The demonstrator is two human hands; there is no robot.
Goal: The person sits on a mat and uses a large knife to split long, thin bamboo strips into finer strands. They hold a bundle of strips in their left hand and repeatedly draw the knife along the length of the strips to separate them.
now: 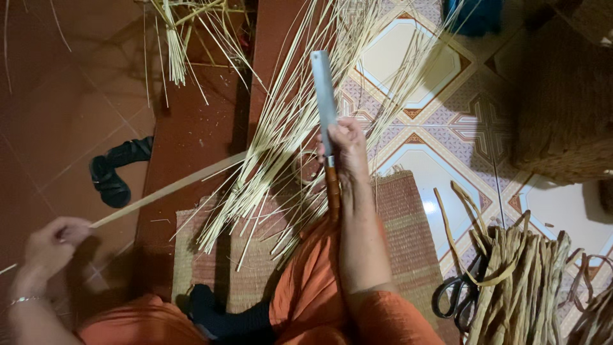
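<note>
My right hand (345, 148) grips a long knife (324, 96) by its wooden handle, the flat grey blade pointing away from me over a fan of thin pale bamboo strips (281, 134). My left hand (54, 246), at the lower left with a bracelet on the wrist, pinches one long flat bamboo strip (169, 187). That strip runs diagonally up to the right toward the knife hand. My orange sleeve and orange trousers fill the bottom centre.
A woven reddish mat (408, 236) lies under the strips. Black scissors (454, 297) and a bundle of brown woven bands (520, 281) sit at the lower right. A black sandal (115, 172) lies on the red floor at left. A woven basket (565, 96) stands at right.
</note>
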